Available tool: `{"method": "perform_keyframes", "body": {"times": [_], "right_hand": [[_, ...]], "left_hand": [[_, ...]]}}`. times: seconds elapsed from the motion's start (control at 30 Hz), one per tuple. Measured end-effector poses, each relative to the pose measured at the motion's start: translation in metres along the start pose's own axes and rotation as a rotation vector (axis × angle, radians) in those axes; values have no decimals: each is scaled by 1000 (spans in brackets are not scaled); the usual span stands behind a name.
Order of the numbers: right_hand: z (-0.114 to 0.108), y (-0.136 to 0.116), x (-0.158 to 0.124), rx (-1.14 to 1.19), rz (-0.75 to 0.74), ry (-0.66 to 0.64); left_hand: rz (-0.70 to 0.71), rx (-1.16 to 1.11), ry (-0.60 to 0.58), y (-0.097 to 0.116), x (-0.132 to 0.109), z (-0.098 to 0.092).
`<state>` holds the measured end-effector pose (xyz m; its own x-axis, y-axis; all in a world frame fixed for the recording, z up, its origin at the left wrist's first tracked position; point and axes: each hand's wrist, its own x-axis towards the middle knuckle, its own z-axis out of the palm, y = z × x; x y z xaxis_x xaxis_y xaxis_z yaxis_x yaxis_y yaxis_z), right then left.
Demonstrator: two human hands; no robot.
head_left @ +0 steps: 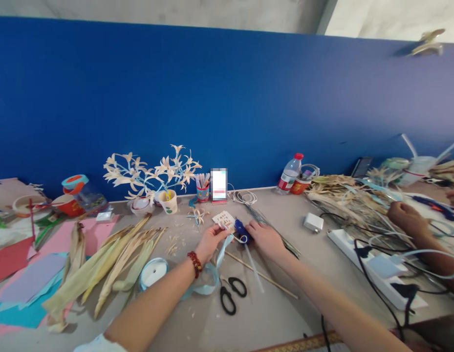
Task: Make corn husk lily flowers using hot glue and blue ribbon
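Observation:
My left hand [209,240], with a beaded bracelet at the wrist, pinches the end of a light blue ribbon [220,256]. The ribbon trails down to its white-centred roll [154,272]. My right hand [266,238] has its fingers closed at the side of a blue glue gun [240,229]; part of its grip is hidden. A translucent glue stick [255,274] extends from the gun toward me. Beyond my left fingertips lies a pale card with cut-out shapes [224,219]. Black-handled scissors [228,299] and a thin wooden stick [278,287] lie on the near side.
Dried corn husks [113,264] and coloured paper [32,288] cover the left side. Behind stand husk flowers in a cup [168,204], a phone [219,186] and a water bottle [288,176]. Right are wires [265,220], a power strip [362,261] and another person's hand [406,220].

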<state>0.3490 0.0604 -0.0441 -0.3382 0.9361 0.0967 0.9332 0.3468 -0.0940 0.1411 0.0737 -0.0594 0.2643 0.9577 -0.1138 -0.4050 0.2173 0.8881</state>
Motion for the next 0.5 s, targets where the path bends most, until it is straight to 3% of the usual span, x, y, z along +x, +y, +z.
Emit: {"method": "perform_keyframes", "body": {"times": [0.27, 0.4, 0.5], "right_hand": [[4, 18, 7, 569, 130, 162], [-16, 14, -1, 805, 234, 250], [-39, -2, -24, 940, 219, 255]], "left_hand": [[-1, 21, 46, -10, 4, -4], [41, 8, 55, -8, -1, -2], [101, -1, 80, 1, -16, -5]]}}
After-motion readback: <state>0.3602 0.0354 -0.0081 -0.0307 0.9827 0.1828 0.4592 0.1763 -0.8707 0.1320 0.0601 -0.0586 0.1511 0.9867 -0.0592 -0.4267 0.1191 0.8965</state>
